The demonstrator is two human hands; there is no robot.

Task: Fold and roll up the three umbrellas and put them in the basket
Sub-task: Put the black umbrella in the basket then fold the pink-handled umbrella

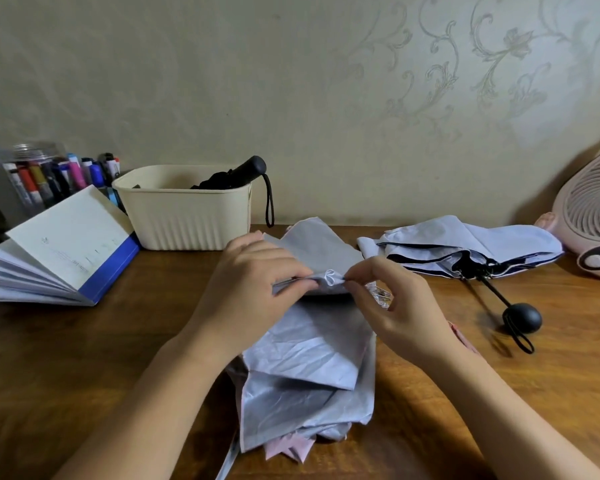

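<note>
Head view, folding stage. The left hand (257, 271) gripped a gathered pleat of the silvery-grey fabric umbrella (309, 358), which lay collapsed but loose on the brown wooden table (84, 358) directly before the person. The right hand (395, 306) pinched the same pleat at its edge, just beside the left, apparently to draw the panel flat so that it would roll tightly. The black folded umbrella (236, 176) rested in the cream ribbed plastic basket (187, 220) at rear left, its handle and strap over the rim. The pale blue umbrella with a round black handle (465, 244) lay unrolled to the right, well apart from the basket, probably awaiting its turn.
</note>
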